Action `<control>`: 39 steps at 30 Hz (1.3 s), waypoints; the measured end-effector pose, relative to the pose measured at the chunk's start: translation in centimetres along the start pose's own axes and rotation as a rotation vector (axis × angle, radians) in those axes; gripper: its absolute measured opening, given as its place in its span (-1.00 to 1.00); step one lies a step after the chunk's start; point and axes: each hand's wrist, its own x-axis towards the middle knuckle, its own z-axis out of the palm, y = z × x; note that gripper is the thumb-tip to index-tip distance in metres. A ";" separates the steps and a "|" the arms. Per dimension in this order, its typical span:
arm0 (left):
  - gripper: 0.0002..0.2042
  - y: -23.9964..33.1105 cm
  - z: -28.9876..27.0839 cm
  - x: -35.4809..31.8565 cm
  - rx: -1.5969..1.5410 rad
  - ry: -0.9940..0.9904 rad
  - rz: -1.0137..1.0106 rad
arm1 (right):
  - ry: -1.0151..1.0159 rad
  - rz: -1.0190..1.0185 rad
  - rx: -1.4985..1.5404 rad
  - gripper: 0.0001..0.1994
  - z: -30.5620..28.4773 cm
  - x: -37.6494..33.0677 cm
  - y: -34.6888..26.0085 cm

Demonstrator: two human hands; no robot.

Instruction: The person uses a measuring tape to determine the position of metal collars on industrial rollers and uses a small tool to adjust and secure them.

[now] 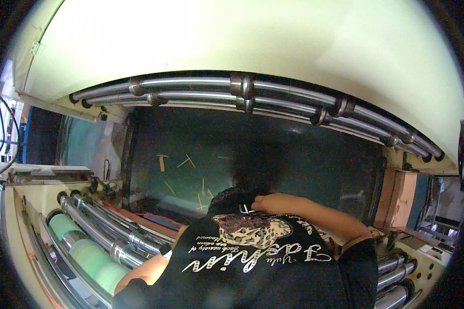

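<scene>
My right hand (263, 202) is at my waist, its fingers curled in beside a small bright metal buckle-like piece (246, 209). Whether it grips this piece or the dark cloth around it, I cannot make out. On the left, my bare forearm (148, 268) runs up past a wristband (165, 251) toward the side of my body. Cloth hides the fingers of my left hand. A black printed shirt (273, 257) covers my front and fills the lower middle of the view.
Paired metal rollers (190, 82) span the far side under a pale machine cover (216, 36). Near left stand more rollers with a green one (85, 252); another roller set (397, 273) stands near right. Thin wooden strips (187, 160) lie scattered over the dark green floor (154, 134).
</scene>
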 end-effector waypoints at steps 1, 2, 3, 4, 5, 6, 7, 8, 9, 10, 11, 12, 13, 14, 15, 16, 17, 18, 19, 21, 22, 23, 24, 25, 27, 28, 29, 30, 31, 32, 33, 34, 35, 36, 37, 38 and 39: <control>-0.70 -0.3 -0.2 0.3 0.007 0.000 0.004 | 0.001 0.027 -0.016 -0.79 -0.4 -0.3 -0.2; -0.70 -0.7 -0.2 0.6 0.014 -0.006 0.016 | 0.001 0.061 -0.034 -0.79 -0.8 -0.6 -0.5; -0.70 -1.2 -0.3 1.1 0.019 -0.006 0.029 | 0.001 0.097 -0.052 -0.78 -1.1 -0.8 -0.5; -0.70 -1.7 -0.4 1.7 0.023 -0.014 0.044 | 0.000 0.078 -0.002 -0.77 -1.3 -1.0 -0.2; -0.70 -2.0 -0.5 2.0 0.033 -0.019 0.048 | -0.003 0.047 0.055 -0.76 -1.3 -1.2 0.2; -0.71 -2.2 -0.7 2.4 0.046 -0.022 0.055 | -0.005 0.017 0.112 -0.75 -1.2 -1.4 0.6; -0.71 -2.5 -0.9 3.0 0.052 -0.024 0.067 | 0.059 -0.006 0.250 -0.73 -0.7 -2.0 1.5; -0.71 -2.9 -0.9 3.5 0.059 -0.032 0.082 | 0.125 -0.028 0.387 -0.71 0.2 -2.8 2.7; -0.71 -3.4 -0.9 4.1 0.066 -0.044 0.098 | 0.191 -0.049 0.523 -0.69 0.7 -3.3 3.3; -0.71 -3.7 -0.9 4.8 0.076 -0.064 0.114 | 0.115 -0.056 0.556 -0.66 0.1 -3.7 3.2; -0.71 -4.3 -1.0 5.3 0.084 -0.070 0.126 | 0.169 -0.051 0.663 -0.66 -0.8 -4.5 2.0; -0.71 -4.7 -1.2 5.8 0.096 -0.081 0.133 | 0.226 -0.048 0.774 -0.65 -2.1 -6.1 0.2; -0.71 -5.1 -1.3 6.2 0.108 -0.096 0.145 | 0.281 -0.041 0.882 -0.65 -3.2 -7.7 -1.6; -0.71 -5.4 -1.5 7.2 0.121 -0.120 0.163 | 0.281 0.025 0.909 -0.64 -3.0 -8.2 -1.6; -0.71 -5.7 -1.6 8.2 0.136 -0.143 0.183 | 0.284 0.091 0.937 -0.62 -2.8 -8.7 -1.5; -0.71 -5.9 -1.7 9.1 0.151 -0.172 0.205 | 0.221 0.207 0.881 -0.60 -1.0 -7.7 0.6; -0.71 -6.0 -1.7 10.3 0.167 -0.205 0.228 | 0.165 0.327 0.828 -0.58 0.9 -7.5 2.5; -0.72 -6.3 -1.8 11.3 0.180 -0.233 0.247 | 0.121 0.390 0.803 -0.58 2.1 -7.7 3.8; -0.72 -6.6 -1.7 12.3 0.197 -0.263 0.266 | 0.107 0.434 0.787 -0.59 2.9 -8.4 4.3; -0.72 -7.4 -1.1 14.3 0.208 -0.301 0.326 | 0.081 0.485 0.756 -0.61 4.0 -9.6 4.6; -0.72 -7.2 -0.6 16.1 0.175 -0.314 0.398 | 0.084 0.531 0.745 -0.61 4.3 -10.5 4.0; -0.74 -4.6 -0.8 16.7 0.041 -0.269 0.485 | 0.090 0.550 0.734 -0.62 4.8 -11.0 4.2; -0.77 -1.8 -1.1 17.1 0.121 -0.338 0.303 | 0.089 0.563 0.725 -0.63 5.3 -11.6 4.1; -0.80 2.6 -1.8 17.6 0.191 -0.418 0.134 | 0.102 0.602 0.717 -0.63 5.9 -12.4 3.7; -0.82 5.7 -1.9 18.7 0.300 -0.506 0.094 | 0.114 0.652 0.694 -0.65 6.9 -13.2 3.1; -0.82 6.0 -1.8 19.1 0.338 -0.518 0.231 | 0.115 0.669 0.672 -0.65 6.9 -13.2 3.0; -0.81 6.4 -1.7 19.4 0.376 -0.526 0.357 | 0.117 0.695 0.657 -0.66 7.0 -13.3 2.8; -0.79 6.7 -1.6 19.5 0.411 -0.520 0.481 | 0.116 0.724 0.641 -0.66 7.1 -13.2 2.4; -0.79 6.7 -1.7 19.4 0.386 -0.550 0.493 | 0.110 0.753 0.621 -0.67 6.8 -13.0 2.4; -0.79 6.5 -1.7 19.2 0.367 -0.587 0.506 | 0.106 0.779 0.605 -0.68 6.5 -12.6 2.4; -0.80 6.0 -1.9 18.6 0.351 -0.620 0.510 | 0.090 0.802 0.605 -0.68 6.3 -12.2 2.4; -0.80 3.0 -0.9 18.5 0.271 -0.547 0.695 | 0.079 0.824 0.610 -0.69 5.8 -11.5 2.7; -0.79 2.9 -1.1 18.4 0.251 -0.640 0.596 | 0.040 0.853 0.668 -0.73 5.5 -11.1 3.0; -0.79 3.0 -1.1 18.4 0.217 -0.747 0.515 | 0.260 0.819 0.911 -0.75 7.3 -10.7 4.6; -0.78 3.0 -1.1 18.6 0.192 -0.854 0.429 | 0.496 0.770 1.143 -0.77 9.3 -10.3 6.2; -0.72 2.5 -1.1 19.2 0.194 -0.795 0.389 | 0.677 0.692 1.139 -0.83 8.9 -9.4 6.1; -0.66 2.0 -1.3 19.9 0.201 -0.733 0.344 | 0.855 0.606 1.124 -0.88 8.1 -7.6 6.0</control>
